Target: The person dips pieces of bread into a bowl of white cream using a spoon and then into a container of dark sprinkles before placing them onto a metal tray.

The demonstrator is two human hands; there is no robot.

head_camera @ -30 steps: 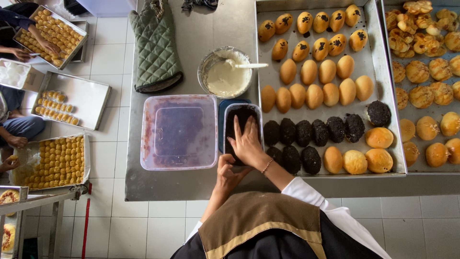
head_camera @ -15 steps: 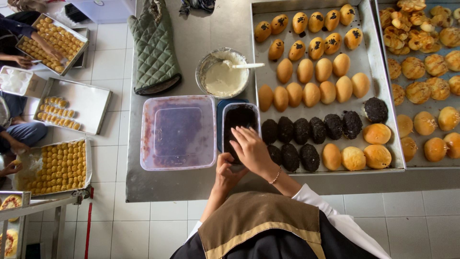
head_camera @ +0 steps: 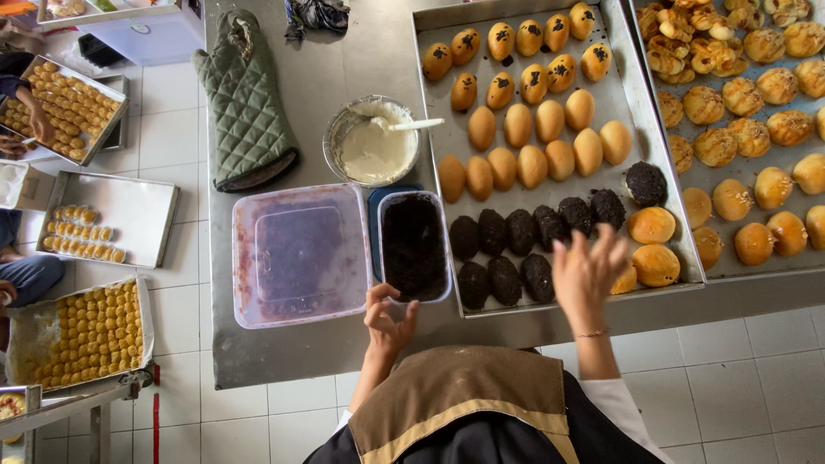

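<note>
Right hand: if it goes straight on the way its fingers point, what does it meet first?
Likely the dark-coated buns just beyond the fingers of the right hand, on the baking tray. The hand's height above the tray is unclear from overhead.

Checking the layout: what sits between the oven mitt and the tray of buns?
In the head view, a bowl of white cream with a utensil stands between the green oven mitt and the bun tray.

bare steel (head_camera: 344, 60) beside mitt (head_camera: 245, 103) (tray (head_camera: 662, 249) crowded)
</note>
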